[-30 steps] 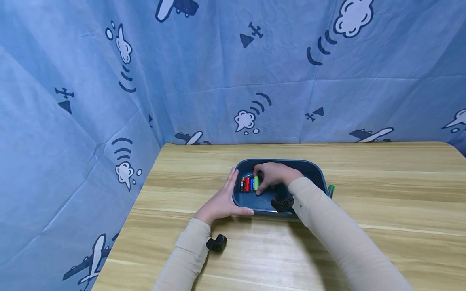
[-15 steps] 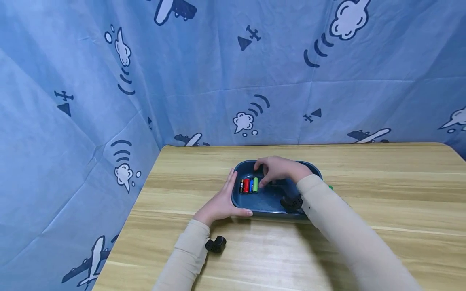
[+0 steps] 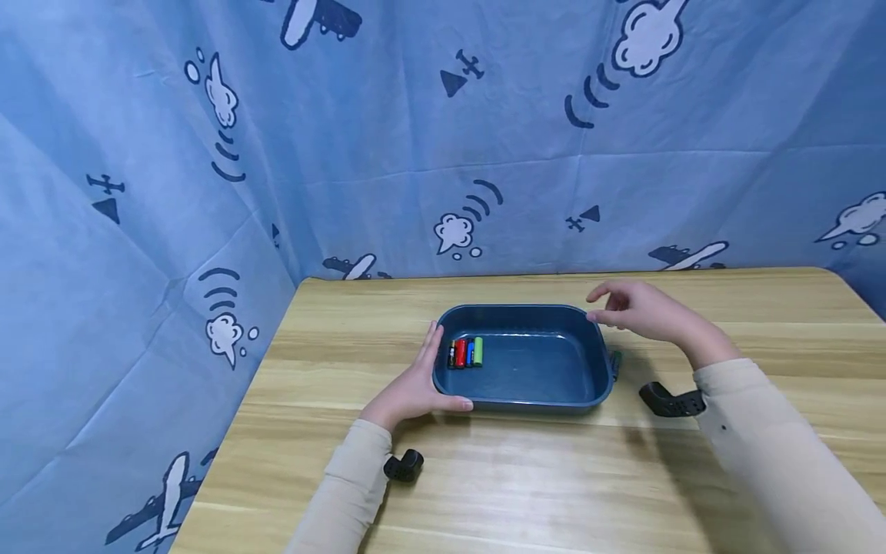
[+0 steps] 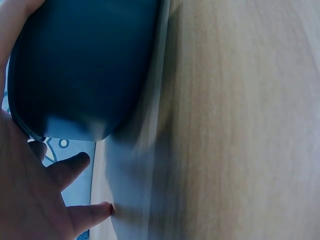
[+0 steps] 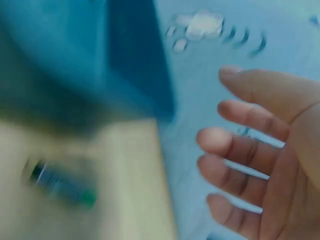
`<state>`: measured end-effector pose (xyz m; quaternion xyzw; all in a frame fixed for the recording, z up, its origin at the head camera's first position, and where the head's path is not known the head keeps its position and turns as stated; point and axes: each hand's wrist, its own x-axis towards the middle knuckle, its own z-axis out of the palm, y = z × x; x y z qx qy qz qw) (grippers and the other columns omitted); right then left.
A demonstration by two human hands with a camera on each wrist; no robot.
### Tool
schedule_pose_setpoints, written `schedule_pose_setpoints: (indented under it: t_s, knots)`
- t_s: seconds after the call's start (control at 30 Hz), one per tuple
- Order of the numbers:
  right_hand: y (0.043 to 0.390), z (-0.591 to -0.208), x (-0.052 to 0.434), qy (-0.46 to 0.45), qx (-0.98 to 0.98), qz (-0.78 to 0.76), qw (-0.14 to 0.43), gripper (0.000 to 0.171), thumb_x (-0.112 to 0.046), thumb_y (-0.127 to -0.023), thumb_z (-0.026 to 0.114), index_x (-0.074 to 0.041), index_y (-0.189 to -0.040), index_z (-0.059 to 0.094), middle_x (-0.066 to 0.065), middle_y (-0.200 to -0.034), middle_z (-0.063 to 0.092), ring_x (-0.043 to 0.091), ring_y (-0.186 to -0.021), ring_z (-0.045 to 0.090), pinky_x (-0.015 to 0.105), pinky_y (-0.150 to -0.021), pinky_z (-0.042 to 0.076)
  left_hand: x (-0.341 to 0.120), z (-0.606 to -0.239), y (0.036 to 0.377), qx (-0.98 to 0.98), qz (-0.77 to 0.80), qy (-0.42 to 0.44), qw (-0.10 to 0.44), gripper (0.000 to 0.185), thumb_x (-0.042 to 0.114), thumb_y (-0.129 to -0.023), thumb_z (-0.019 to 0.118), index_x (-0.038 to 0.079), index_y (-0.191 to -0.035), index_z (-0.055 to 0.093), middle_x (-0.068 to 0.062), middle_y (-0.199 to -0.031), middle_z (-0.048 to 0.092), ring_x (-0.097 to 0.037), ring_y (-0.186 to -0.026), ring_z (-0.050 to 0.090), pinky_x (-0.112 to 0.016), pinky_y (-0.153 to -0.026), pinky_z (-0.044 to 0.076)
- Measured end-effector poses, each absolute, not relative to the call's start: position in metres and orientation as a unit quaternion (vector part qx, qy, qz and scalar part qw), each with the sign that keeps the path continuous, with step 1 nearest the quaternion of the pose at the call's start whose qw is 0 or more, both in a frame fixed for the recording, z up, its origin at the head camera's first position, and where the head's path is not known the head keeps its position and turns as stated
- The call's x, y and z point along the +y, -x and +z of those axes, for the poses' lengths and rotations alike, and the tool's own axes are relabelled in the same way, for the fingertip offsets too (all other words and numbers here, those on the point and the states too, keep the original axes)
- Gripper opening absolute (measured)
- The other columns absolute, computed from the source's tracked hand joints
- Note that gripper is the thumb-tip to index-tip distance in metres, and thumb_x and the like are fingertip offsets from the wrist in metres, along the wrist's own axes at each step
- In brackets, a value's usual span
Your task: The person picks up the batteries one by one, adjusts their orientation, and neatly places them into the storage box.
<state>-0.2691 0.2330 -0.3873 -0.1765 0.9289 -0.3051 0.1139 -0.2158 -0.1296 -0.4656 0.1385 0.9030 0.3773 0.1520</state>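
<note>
A dark blue plastic basin (image 3: 533, 368) stands on the wooden table. Inside, at its left end, several batteries lie side by side: a black one (image 3: 452, 354), a red one (image 3: 461, 353), a blue one (image 3: 470, 353) and a light green one (image 3: 478, 352). My left hand (image 3: 410, 388) rests against the basin's left end, thumb along the front wall and straight fingers spread by the left wall. My right hand (image 3: 640, 309) is raised just beyond the right rim, fingers relaxed, nothing in them. In the right wrist view its palm and separated fingers (image 5: 215, 140) show.
A dark cylinder with a green end (image 5: 62, 185), partly hidden by the basin in the head view, lies on the table outside its right end. Blue printed fabric (image 3: 519, 138) hangs behind and to the left. Each wrist carries a black device, such as the left one (image 3: 404, 465).
My right hand has let go of the light green battery, which stays beside the others, and has moved up and right out of the basin. My left hand stays at the basin's left end.
</note>
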Motion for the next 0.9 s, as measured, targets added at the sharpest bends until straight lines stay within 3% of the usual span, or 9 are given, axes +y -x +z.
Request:
schedule_pose_setpoints:
  t_s: [0.2, 0.47, 0.9]
  knots:
    - [0.253, -0.429, 0.268, 0.175, 0.93, -0.297, 0.131, 0.049, -0.028, -0.082, 0.07, 0.005, -0.114, 0.054, 0.011, -0.088, 0.053, 0.021, -0.077, 0.051, 0.034, -0.064, 0.043, -0.132, -0.466, 0.215, 0.901, 0.383, -0.142, 0.15, 0.126, 0.061, -0.061, 0.077, 0.035, -0.147, -0.01, 0.019, -0.15, -0.018, -0.025, -0.139, 0.013, -0.051, -0.103, 0.029]
    - [0.238, -0.455, 0.27, 0.178, 0.949, -0.245, 0.082, 0.062, -0.041, -0.067, 0.08, 0.001, -0.108, 0.06, 0.022, -0.109, 0.053, 0.04, -0.101, 0.048, 0.057, -0.085, 0.039, -0.132, -0.468, 0.214, 0.9, 0.382, -0.142, 0.153, 0.125, 0.061, -0.061, 0.076, 0.035, -0.147, -0.01, 0.021, -0.15, -0.018, -0.024, -0.139, 0.014, -0.05, -0.103, 0.029]
    - [0.234, -0.463, 0.263, 0.142, 0.972, -0.181, 0.052, 0.056, -0.04, -0.065, 0.08, -0.004, -0.104, 0.063, 0.022, -0.113, 0.05, 0.043, -0.104, 0.043, 0.06, -0.083, 0.039, -0.131, -0.467, 0.216, 0.901, 0.381, -0.14, 0.154, 0.123, 0.056, -0.063, 0.078, 0.035, -0.147, -0.009, 0.02, -0.15, -0.017, -0.025, -0.139, 0.014, -0.052, -0.102, 0.03]
